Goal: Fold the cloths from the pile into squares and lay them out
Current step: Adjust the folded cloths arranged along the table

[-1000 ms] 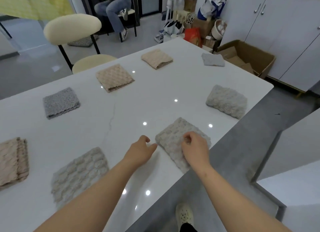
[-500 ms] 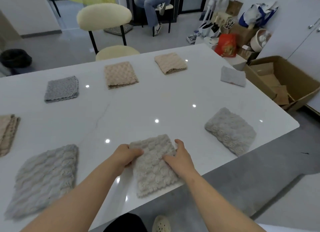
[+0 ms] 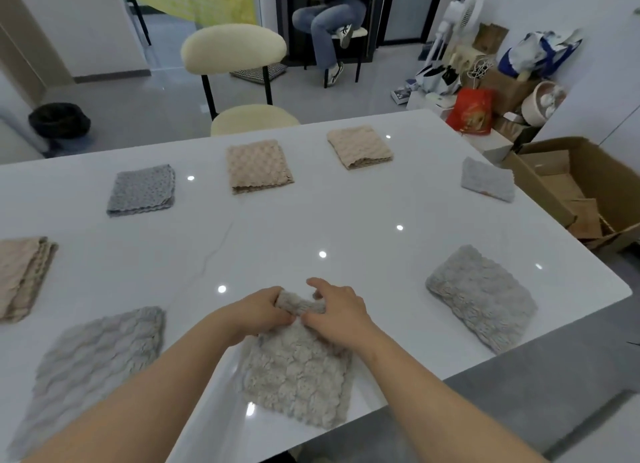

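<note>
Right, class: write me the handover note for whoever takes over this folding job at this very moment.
Left hand: pinches the raised far edge of the beige-grey cloth, which lies at the near table edge.
Right hand: pinches the same edge, right beside it.
Done: seven other cloths lie folded and spaced apart on the white table, three beige and four grey.
To do: finish folding this cloth, flatten it and lay it out. No pile is in view, so I cannot tell whether more remain.
</note>
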Tool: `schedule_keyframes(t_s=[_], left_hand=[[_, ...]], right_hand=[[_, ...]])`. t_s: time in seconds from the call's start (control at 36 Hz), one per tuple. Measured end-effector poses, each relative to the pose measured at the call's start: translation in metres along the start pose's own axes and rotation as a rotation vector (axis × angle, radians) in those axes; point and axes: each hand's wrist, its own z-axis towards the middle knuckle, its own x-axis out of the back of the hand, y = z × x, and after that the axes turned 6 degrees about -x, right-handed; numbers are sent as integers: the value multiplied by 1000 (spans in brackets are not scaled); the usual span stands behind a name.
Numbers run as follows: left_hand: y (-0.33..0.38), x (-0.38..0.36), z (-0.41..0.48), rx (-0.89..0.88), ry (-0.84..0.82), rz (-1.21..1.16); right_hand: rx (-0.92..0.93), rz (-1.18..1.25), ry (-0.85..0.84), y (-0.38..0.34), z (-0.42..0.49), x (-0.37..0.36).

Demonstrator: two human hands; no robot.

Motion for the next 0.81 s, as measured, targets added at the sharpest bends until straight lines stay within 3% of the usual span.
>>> schedule_keyframes(t_s=[0.11,0.39,0.61,0.81], left_hand=[[-4,9,1,-7,17,-69],[-28,27,-4,122,-109,-20],[-31,33,-2,120,178,-534],[-28,23,-3,47,282,-355]], right_hand=[[-62,123,-53,0,5,-4],[-258,547,56,14,9,-7],[-423,787,69,13,9,-19],[-481,909,-50,10,-1,-24]])
